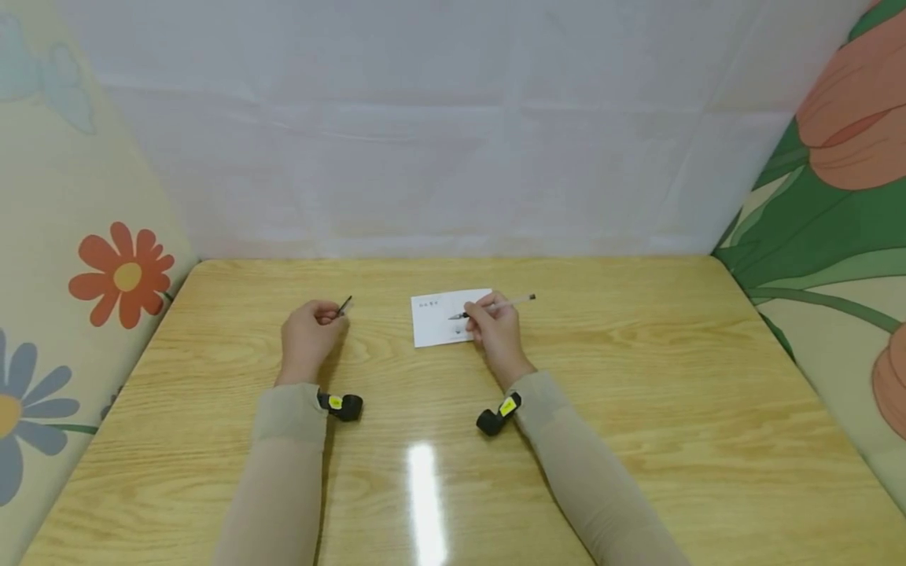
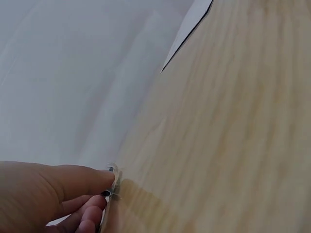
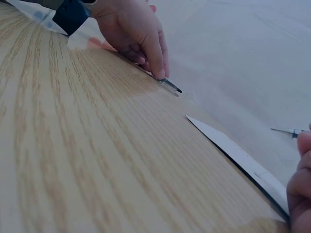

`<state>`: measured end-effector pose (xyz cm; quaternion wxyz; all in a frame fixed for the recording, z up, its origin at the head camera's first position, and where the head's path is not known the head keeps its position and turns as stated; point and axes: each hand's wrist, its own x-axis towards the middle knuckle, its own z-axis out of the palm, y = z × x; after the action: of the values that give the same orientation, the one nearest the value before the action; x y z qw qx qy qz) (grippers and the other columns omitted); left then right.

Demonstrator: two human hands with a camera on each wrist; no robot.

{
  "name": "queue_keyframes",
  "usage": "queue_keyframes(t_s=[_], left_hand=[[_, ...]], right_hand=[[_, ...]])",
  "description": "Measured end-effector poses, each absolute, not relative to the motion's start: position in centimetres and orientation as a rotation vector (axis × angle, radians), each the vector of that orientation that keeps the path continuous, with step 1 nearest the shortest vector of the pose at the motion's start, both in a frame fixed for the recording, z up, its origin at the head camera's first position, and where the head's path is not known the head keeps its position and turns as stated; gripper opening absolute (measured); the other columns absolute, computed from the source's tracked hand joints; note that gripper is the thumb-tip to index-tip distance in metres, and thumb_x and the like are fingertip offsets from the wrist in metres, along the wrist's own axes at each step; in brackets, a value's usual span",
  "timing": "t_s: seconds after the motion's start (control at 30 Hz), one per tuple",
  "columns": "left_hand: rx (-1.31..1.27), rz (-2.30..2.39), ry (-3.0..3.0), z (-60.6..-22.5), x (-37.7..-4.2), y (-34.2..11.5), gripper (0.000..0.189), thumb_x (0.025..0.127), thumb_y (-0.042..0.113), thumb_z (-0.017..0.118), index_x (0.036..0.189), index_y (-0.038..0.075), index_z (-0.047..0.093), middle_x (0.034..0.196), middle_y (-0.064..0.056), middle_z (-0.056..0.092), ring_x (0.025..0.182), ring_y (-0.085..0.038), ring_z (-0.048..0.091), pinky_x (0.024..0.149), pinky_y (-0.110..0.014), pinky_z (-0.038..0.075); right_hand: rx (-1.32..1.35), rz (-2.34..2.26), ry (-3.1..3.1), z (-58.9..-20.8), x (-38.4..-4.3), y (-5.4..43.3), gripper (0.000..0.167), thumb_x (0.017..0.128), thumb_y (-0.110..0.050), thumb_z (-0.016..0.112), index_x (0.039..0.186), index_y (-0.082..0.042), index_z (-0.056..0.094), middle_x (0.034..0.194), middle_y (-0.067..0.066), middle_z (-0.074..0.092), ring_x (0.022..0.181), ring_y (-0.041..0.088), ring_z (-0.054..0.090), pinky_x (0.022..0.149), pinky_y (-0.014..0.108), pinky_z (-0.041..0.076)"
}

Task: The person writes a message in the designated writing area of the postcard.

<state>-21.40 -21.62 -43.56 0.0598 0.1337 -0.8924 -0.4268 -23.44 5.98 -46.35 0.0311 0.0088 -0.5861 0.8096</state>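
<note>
A small white card or paper pad (image 1: 428, 326) with a short line of dark writing near its top left lies on the table. Over its right side, my right hand (image 1: 501, 346) holds a clear-barrelled pen (image 1: 520, 300), its dark tip uncapped and pointing left above the paper. In the right wrist view that pen tip (image 3: 289, 130) shows at the right edge, clear of the sheet. To the left of the paper, my left hand (image 1: 306, 339) pinches a clear pen cap with a dark clip (image 1: 344, 306) between thumb and fingers, close over the wood (image 2: 218, 145).
The wood-grain table (image 1: 602, 393) has a bright light reflection in front of the paper. A white cloth backdrop (image 1: 439, 157) hangs behind the far edge. Flower-printed panels (image 1: 42, 196) flank both sides. A black wrist camera (image 1: 347, 407) is strapped to each sleeve.
</note>
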Motion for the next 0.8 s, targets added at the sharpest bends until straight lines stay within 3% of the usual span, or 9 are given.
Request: queue_keyframes(t_s=[0.8], left_hand=[[0.375, -1.202, -2.709, -43.8, -21.6, -21.37, 0.021, 0.099, 0.009, 0.064, 0.113, -0.007, 0.068, 0.107, -0.022, 0.066, 0.095, -0.032, 0.058, 0.078, -0.035, 0.046]], right_hand=[[0.061, 2.473, -1.86, -46.37, -23.49, 6.14, 0.021, 0.096, -0.002, 0.063, 0.082, -0.008, 0.049, 0.056, 0.0, 0.055, 0.041, 0.004, 0.039, 0.036, 0.018, 0.029]])
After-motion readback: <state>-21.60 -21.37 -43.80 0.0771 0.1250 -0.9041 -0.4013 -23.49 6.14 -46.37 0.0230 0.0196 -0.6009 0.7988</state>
